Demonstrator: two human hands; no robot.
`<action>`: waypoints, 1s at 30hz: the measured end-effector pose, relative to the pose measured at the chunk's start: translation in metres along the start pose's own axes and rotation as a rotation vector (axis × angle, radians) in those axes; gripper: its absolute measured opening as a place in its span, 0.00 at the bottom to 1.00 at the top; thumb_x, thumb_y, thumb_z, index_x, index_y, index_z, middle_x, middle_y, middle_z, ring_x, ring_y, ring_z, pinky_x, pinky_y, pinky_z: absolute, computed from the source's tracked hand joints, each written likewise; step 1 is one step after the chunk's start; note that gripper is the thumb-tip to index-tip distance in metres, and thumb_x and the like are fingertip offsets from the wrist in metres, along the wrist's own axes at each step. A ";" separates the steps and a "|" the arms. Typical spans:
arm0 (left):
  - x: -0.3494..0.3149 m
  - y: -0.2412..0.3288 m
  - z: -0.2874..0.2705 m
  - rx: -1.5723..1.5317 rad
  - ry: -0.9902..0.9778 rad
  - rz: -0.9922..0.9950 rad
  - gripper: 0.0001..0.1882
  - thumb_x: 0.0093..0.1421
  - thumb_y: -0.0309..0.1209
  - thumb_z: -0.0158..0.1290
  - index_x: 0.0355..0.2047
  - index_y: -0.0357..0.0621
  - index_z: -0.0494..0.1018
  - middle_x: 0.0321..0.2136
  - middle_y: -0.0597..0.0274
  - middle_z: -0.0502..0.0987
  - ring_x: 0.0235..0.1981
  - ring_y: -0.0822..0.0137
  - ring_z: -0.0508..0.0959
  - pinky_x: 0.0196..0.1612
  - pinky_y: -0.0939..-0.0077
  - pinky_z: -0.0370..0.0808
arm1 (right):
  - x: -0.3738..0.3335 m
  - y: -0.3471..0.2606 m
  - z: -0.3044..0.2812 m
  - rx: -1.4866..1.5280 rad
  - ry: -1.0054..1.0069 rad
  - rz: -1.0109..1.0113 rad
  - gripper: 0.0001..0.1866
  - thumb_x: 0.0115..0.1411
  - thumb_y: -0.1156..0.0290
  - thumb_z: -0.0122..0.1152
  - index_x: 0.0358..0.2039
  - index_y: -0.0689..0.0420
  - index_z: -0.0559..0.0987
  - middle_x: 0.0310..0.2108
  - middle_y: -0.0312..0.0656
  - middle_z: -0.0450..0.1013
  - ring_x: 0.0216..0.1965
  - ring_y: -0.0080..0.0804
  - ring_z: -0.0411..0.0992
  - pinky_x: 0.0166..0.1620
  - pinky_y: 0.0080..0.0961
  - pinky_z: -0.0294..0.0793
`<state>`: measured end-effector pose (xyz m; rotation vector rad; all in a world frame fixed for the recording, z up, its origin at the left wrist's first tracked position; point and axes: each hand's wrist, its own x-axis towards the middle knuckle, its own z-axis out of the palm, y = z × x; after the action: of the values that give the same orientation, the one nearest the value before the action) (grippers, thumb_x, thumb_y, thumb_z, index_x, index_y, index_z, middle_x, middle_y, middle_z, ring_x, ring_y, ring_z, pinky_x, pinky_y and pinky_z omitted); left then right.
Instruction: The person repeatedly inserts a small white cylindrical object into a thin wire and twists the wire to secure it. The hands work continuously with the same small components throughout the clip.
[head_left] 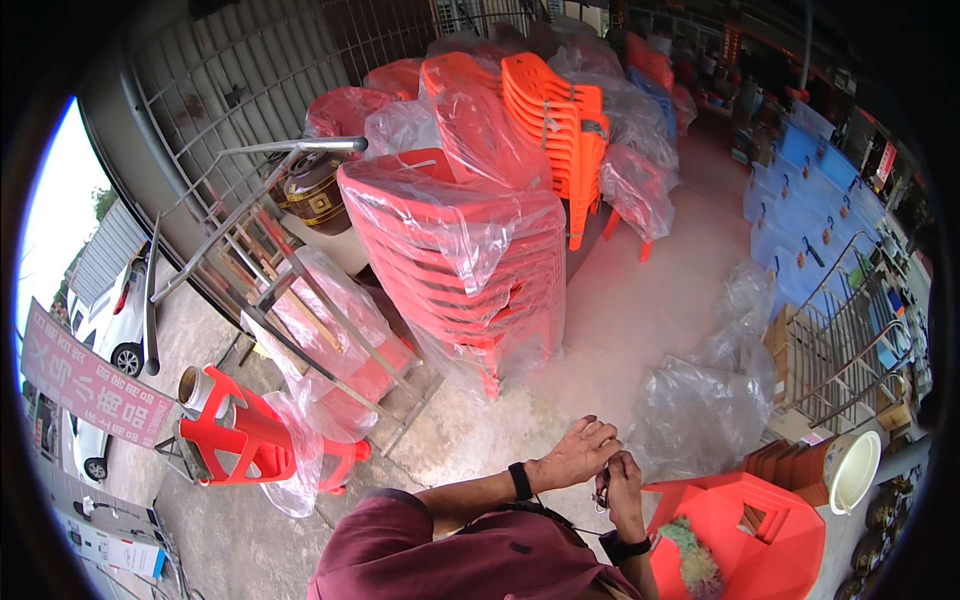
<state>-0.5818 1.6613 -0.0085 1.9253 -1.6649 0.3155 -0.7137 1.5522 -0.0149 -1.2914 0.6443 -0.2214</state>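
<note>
My left hand (pixel 578 455) and my right hand (pixel 626 492) meet in front of my body, a dark band on each wrist. The left fingers are curled against the right hand; whether anything is in them is hidden. Pinched in my right fingers is a small dark object with a metal glint (pixel 601 492), too small to name. Beyond the hands stands a tall stack of red plastic chairs (pixel 470 270) wrapped in clear plastic film. Close to my right arm is a red plastic stool or table (pixel 780 530), with a green, fluffy bundle (pixel 690 560) on it.
Crumpled clear plastic sheeting (pixel 705 400) lies on the floor to the right. A metal frame (pixel 290 270) and a tipped red stool (pixel 240 430) are on the left. Orange chairs (pixel 560 130) are stacked behind; blue-clear bins (pixel 810 210) and a wire rack (pixel 840 340) stand at right.
</note>
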 end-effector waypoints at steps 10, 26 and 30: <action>0.002 0.001 -0.004 -0.060 -0.035 0.036 0.19 0.54 0.30 0.64 0.47 0.45 0.77 0.48 0.56 0.73 0.52 0.55 0.77 0.66 0.49 0.67 | 0.011 -0.003 -0.010 -0.088 0.007 0.079 0.11 0.78 0.64 0.50 0.43 0.56 0.77 0.18 0.33 0.69 0.15 0.20 0.63 0.19 0.21 0.63; 0.001 0.032 0.024 -0.116 -0.067 -0.080 0.18 0.54 0.30 0.64 0.46 0.44 0.77 0.47 0.57 0.73 0.50 0.56 0.77 0.64 0.54 0.70 | 0.009 0.016 -0.050 -0.005 -0.098 0.183 0.15 0.78 0.60 0.52 0.37 0.57 0.77 0.17 0.33 0.68 0.14 0.21 0.64 0.17 0.24 0.63; -0.005 0.015 0.036 -0.112 -0.037 -0.213 0.17 0.59 0.30 0.64 0.48 0.46 0.77 0.47 0.58 0.74 0.51 0.55 0.77 0.63 0.55 0.70 | 0.016 0.009 -0.040 -0.076 -0.116 0.220 0.16 0.80 0.61 0.49 0.44 0.60 0.78 0.20 0.34 0.71 0.17 0.19 0.65 0.21 0.23 0.63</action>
<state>-0.6043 1.6442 -0.0364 2.0116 -1.4516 0.1016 -0.7247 1.5139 -0.0341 -1.2843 0.6947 0.0583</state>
